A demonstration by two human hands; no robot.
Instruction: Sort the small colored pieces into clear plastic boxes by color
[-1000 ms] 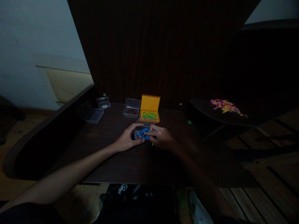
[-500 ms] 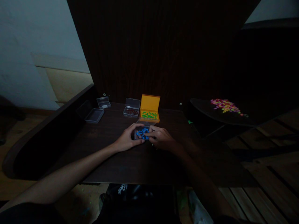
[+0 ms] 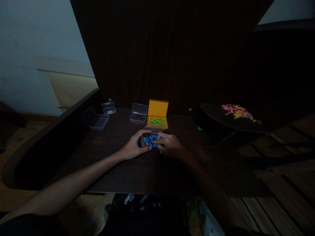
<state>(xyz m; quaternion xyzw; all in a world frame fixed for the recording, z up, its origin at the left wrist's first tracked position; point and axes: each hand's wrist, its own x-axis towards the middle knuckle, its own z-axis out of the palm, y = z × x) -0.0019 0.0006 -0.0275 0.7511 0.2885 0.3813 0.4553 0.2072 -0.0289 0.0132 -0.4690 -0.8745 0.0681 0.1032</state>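
A small clear box of blue pieces (image 3: 149,140) lies on the dark wooden table (image 3: 123,170) in the middle of the view. My left hand (image 3: 134,146) curls round the box's left side, thumb at its front edge. My right hand (image 3: 169,145) is closed on its right side, fingers lying over the top. Just behind the box stands an orange box (image 3: 157,114) with its lid up and green pieces inside.
Behind on the table are a clear box with dark brown pieces (image 3: 138,117), a small clear box (image 3: 109,108) and an open clear case (image 3: 99,121). A heap of pink and yellow pieces (image 3: 236,111) lies on a dark surface to the right. Wooden floor boards show at lower right.
Hardly anything has moved. Both hands stay on the box of blue pieces, and the right fingers have shifted slightly over its top.
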